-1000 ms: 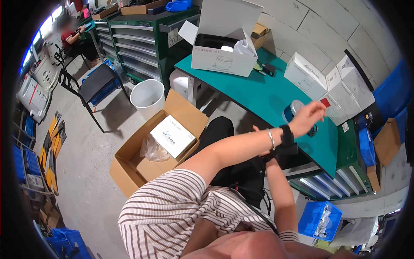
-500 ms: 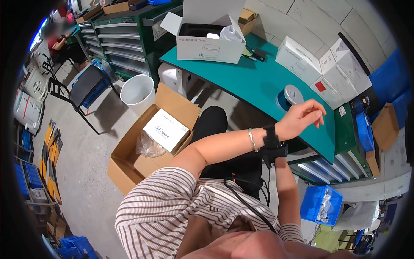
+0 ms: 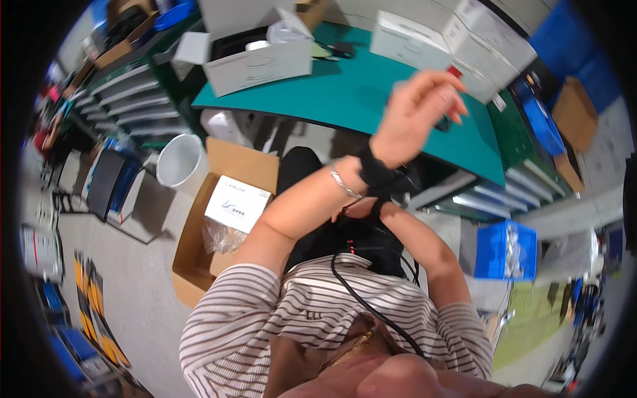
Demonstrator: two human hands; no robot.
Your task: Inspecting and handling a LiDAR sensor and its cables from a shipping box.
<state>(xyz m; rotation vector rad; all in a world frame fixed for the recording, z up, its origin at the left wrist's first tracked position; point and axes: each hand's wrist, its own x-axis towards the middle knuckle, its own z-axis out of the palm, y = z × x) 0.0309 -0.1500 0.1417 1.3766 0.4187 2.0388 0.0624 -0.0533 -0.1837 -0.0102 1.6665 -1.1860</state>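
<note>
My left hand point(image 3: 419, 109) is raised over the right part of the green tabletop point(image 3: 355, 96), its fingers loosely bent and apart, with nothing visible in them. The forearm crosses my body and carries a silver bangle and a black wrist strap point(image 3: 377, 169). A small dark patch of an object point(image 3: 443, 124) shows just past the fingers; the rest of it is hidden by the hand. Below the left forearm, my right hand point(image 3: 359, 208) is over my lap, mostly covered, so its fingers cannot be made out.
An opened white box point(image 3: 262, 69) stands on the table's left, with more white boxes point(image 3: 408, 41) at the back right. A cardboard carton point(image 3: 192, 239) holding a white box point(image 3: 237, 202) sits left of my legs. Nearby are a white bin point(image 3: 180, 161) and blue crate point(image 3: 488, 251).
The view has shifted. My left hand has moved left and now covers the round dark container with the grey lid. My right hand has come leftward beneath the left forearm.
</note>
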